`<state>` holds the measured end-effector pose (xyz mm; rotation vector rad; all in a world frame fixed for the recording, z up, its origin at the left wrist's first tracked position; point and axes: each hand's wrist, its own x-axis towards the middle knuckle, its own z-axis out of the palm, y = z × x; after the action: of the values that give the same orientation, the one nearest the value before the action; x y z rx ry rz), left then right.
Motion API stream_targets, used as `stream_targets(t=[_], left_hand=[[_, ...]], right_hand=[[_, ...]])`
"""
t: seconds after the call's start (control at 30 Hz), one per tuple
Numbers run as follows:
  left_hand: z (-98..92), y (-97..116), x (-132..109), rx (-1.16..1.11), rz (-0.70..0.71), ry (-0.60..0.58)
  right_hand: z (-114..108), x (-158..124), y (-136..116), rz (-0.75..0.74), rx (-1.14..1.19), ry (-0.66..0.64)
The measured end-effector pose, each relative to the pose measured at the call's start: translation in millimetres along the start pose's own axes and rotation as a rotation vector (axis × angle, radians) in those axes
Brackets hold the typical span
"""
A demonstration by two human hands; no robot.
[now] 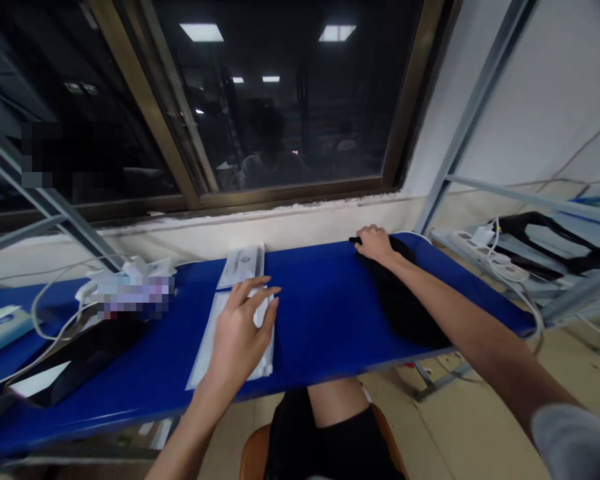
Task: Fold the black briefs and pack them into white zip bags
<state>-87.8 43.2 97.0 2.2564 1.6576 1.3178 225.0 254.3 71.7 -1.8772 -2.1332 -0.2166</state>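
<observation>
My left hand (240, 330) is raised over a pale, flat plastic bag (203, 363) on the blue table (313, 313); its fingers are apart and hold nothing. Just behind that bag lies a second flat bag (240, 265) with dark print and a round mark. Toward the table's far edge, my right hand (375, 244) has its fingers curled over the end of a black cloth (397, 300). The cloth lies folded or bunched, and my right forearm covers part of it.
Left of the bags are white cables, plugs (135, 267) and a black item (90, 347). Metal posts (467, 120) flank the table, with a window (290, 133) behind. A power strip (473, 240) lies at right. My legs are under the table edge.
</observation>
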Motion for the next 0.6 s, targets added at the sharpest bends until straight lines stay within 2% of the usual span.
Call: stream_targets(t=[0.1, 0.2, 0.27, 0.37, 0.4, 0.43, 0.47, 0.53, 0.57, 0.6], left_hand=[[7.3, 18, 24, -0.229, -0.017, -0.099], [30.7, 39, 45, -0.373, 0.021, -0.178], [52.2, 53, 52, -0.39, 0.029, -0.217], [80.8, 76, 43, -0.406, 0.012, -0.25], [87.6, 83, 36, -0.424, 0.018, -0.272], [93.1, 90, 28, -0.444, 0.026, -0.295], [97.5, 96, 21, -0.455, 0.016, -0.294], [104.2, 107, 11, -0.476, -0.014, -0.285], [107.2, 112, 9, -0.494, -0.021, -0.29], [109.9, 116, 9, -0.52, -0.018, -0.303]], right_hand=[[-33, 7, 14, 0.032, -0.005, 0.179], [-74, 14, 28, 0.069, 0.065, 0.334], [-90, 17, 30, 0.01, 0.157, 0.265], [-93, 15, 26, -0.057, 0.341, -0.036], [-93, 13, 25, -0.034, 0.399, -0.072], [-93, 12, 25, 0.01, 0.443, -0.047], [-95, 12, 25, 0.062, 0.467, 0.033], [-107, 17, 25, 0.137, 0.467, 0.274], [-116, 22, 23, 0.141, 0.46, 0.354], [-127, 26, 18, 0.118, 0.454, 0.381]])
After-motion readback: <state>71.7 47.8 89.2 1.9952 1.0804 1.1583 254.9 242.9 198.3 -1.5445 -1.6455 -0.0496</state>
